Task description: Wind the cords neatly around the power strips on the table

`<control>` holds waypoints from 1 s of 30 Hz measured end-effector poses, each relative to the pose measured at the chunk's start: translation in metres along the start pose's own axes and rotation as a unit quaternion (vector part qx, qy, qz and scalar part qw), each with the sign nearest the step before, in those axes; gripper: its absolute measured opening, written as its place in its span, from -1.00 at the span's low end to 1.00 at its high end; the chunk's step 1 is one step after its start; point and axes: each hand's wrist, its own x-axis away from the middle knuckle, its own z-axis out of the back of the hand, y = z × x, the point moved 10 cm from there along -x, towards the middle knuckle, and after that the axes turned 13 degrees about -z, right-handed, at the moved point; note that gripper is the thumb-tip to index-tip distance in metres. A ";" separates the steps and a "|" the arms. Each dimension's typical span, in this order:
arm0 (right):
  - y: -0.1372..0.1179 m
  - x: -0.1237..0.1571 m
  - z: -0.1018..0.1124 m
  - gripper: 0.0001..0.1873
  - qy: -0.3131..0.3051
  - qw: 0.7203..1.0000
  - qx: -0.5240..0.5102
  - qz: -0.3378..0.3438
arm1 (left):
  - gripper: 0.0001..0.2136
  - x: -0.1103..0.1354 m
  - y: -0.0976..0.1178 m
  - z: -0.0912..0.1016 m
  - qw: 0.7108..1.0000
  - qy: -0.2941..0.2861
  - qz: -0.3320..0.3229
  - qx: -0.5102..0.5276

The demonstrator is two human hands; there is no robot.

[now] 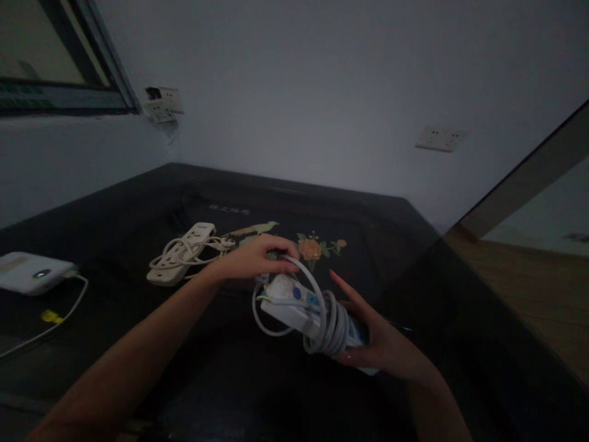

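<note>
A white and blue power strip [288,310] is held tilted above the dark tabletop, its grey-white cord [338,325] wound in several loops around the middle. My right hand [381,341] grips the strip's near right end, thumb below and index finger stretched out. At the far end, my left hand [262,255] pinches a loose loop of the cord between thumb and fingers. Left of that hand lies a second white power strip [200,232] with its own cord looped over it.
The black table [257,393] bears a printed bird and flower pattern [310,248]. At the left sits a white power bank [34,273] with a cable plugged in. Wall sockets [439,139] are on the wall behind, and a loose socket plate [160,110] hangs near the window.
</note>
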 end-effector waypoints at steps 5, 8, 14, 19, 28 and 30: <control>0.008 -0.008 0.041 -0.11 0.175 0.984 -0.015 -0.033 | -0.81 0.015 0.017 0.036 0.999 0.000 0.036 -0.037; 0.013 -0.005 0.064 -0.29 0.258 0.959 -0.117 -0.012 | -0.81 0.013 0.015 0.020 0.996 -0.076 0.042 -0.027; 0.012 0.006 0.075 -0.27 0.257 0.927 -0.251 0.107 | -0.82 0.011 -0.021 -0.055 0.975 -0.204 0.085 0.003; 0.004 0.012 0.054 -0.13 0.174 0.963 -0.166 0.120 | -0.80 0.021 -0.046 -0.108 0.960 -0.244 0.124 0.062; -0.003 0.005 -0.027 0.19 -0.123 0.991 -0.016 0.051 | -0.85 0.007 -0.072 -0.100 0.944 -0.033 0.128 0.302; 0.001 0.002 -0.024 0.16 -0.113 0.993 0.018 0.022 | -0.82 0.002 -0.079 -0.075 0.940 0.054 0.123 0.313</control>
